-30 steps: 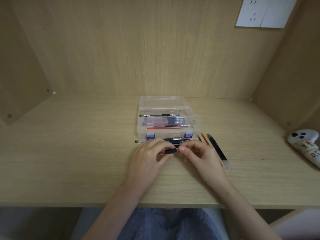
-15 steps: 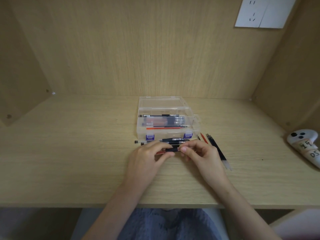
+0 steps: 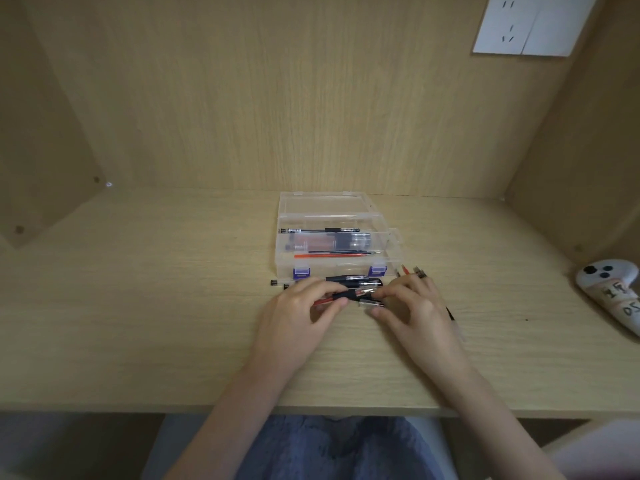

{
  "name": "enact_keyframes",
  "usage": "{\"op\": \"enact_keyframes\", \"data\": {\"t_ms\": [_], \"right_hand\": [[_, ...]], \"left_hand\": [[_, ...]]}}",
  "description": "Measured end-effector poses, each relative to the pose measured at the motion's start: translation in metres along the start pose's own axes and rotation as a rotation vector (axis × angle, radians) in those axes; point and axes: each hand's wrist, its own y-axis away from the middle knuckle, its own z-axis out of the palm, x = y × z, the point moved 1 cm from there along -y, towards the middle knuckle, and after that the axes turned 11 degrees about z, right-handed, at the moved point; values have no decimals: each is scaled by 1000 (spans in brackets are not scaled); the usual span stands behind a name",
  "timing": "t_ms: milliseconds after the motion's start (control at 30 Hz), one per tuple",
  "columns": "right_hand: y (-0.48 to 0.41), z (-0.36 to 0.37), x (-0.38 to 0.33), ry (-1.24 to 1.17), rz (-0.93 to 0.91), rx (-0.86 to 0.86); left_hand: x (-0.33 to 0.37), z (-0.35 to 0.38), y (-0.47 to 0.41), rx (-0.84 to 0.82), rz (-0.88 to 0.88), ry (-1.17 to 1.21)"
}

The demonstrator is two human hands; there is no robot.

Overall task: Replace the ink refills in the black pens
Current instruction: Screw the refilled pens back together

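My left hand (image 3: 298,315) pinches a pen (image 3: 349,294) by its black grip, with a red refill showing along its barrel. My right hand (image 3: 410,311) pinches a small clear tip piece (image 3: 370,303) that sits just off the pen's right end. More black pens (image 3: 353,280) lie on the desk just beyond my fingers. Loose refills (image 3: 410,271), red and black, stick out from behind my right hand.
An open clear plastic case (image 3: 332,216) with purple latches holds pens and refills behind my hands. A white game controller (image 3: 613,292) lies at the desk's right edge. Wooden walls close in the desk at the back and both sides.
The pen's clear tip piece has come apart from the barrel and my right hand has drawn it slightly right. My left hand keeps its hold.
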Motion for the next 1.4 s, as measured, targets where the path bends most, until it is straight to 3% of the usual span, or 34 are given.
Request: {"op": "enact_keyframes", "data": {"t_ms": [267, 433, 633, 867, 1400], "right_hand": [[1, 2, -7, 136, -115, -60], [-2, -13, -5, -109, 50, -79], [-4, -25, -10, -332, 111, -171], [-3, -21, -16, -402, 127, -148], [-1, -3, -16, -639, 198, -289]], "left_hand": [[-1, -1, 1, -38, -5, 45], [-3, -1, 0, 30, -9, 104], [-2, -2, 1, -6, -7, 92], [-2, -1, 1, -10, -19, 87], [-1, 0, -1, -51, -9, 8]]}}
